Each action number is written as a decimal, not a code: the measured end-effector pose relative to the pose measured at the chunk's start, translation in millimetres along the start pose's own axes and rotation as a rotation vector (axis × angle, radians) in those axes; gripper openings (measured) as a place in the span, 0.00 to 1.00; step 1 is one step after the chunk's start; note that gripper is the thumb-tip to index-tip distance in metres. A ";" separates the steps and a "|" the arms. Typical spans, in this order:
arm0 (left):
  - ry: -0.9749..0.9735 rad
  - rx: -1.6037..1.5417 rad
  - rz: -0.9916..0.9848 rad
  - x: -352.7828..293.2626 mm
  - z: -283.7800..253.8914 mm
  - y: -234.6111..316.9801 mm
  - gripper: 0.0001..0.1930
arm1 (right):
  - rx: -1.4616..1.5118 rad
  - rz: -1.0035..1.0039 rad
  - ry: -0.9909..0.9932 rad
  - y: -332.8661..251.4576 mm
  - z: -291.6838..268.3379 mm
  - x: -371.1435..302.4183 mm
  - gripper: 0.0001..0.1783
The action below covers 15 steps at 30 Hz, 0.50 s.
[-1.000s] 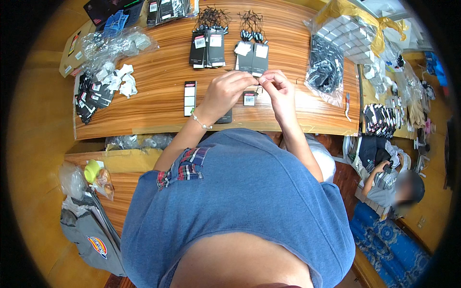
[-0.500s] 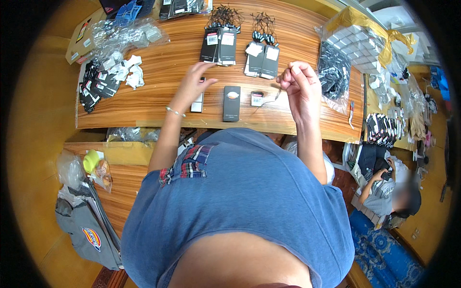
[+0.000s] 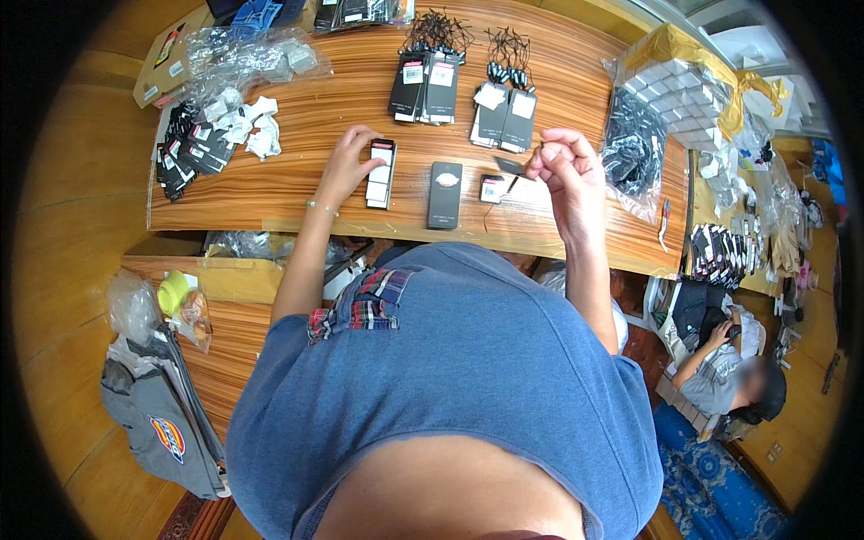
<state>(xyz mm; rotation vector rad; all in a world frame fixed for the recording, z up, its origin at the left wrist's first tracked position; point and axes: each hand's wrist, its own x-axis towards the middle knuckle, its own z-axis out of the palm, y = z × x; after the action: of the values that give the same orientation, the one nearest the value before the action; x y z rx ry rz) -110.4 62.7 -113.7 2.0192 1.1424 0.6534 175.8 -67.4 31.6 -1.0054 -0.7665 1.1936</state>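
Observation:
My left hand is at the left edge of a narrow stack of black-and-white labels. Its thumb and fingers are apart; whether the thumb touches the stack is hard to see. Higher up, my right hand pinches a thin dark string with a small dark flat piece beside the fingertips. Between the hands a black hang tag lies flat, with a small stack of black-and-white labels to its right.
Farther back lie two bunches of strung black tags. At left are loose tags and crumpled white pieces. A bag of black strings, a small cutter and a taped carton are at right. Another person sits beyond.
My left hand has come down beside the narrow label stack, which now shows more fully. The right hand still pinches the string, and a dark flat piece now shows by its fingertips. The view has shifted slightly.

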 end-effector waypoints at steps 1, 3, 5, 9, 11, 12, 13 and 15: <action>0.005 -0.186 -0.082 -0.7 2.2 2.3 0.18 | -0.041 0.002 -0.001 0.0 2.6 0.3 0.09; 0.049 -0.428 -0.049 1.5 2.1 35.8 0.15 | -0.141 -0.005 -0.026 3.5 8.4 0.5 0.10; 0.090 -0.615 -0.099 0.7 -3.3 91.0 0.12 | -0.238 -0.007 -0.062 9.4 16.4 -0.5 0.11; 0.111 -0.545 -0.022 3.1 5.6 159.1 0.11 | -0.277 -0.086 -0.095 24.0 27.2 3.9 0.10; 0.151 -0.550 0.049 2.9 12.7 176.3 0.10 | -0.321 -0.161 -0.048 23.2 32.7 3.9 0.10; 0.157 -0.529 0.086 2.9 15.4 181.3 0.10 | -0.345 -0.195 -0.026 23.0 33.1 4.1 0.10; 0.160 -0.508 0.122 2.5 16.7 185.8 0.10 | -0.367 -0.229 -0.001 22.4 32.5 4.0 0.10; 0.129 -0.475 0.113 1.7 16.0 193.8 0.10 | -0.366 -0.253 0.007 23.5 27.6 6.7 0.09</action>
<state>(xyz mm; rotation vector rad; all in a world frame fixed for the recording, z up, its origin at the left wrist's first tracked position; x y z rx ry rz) 0.9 -9.4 28.4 1.6588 0.8467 1.0184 143.5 -53.5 20.3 -1.1693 -1.0980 0.8468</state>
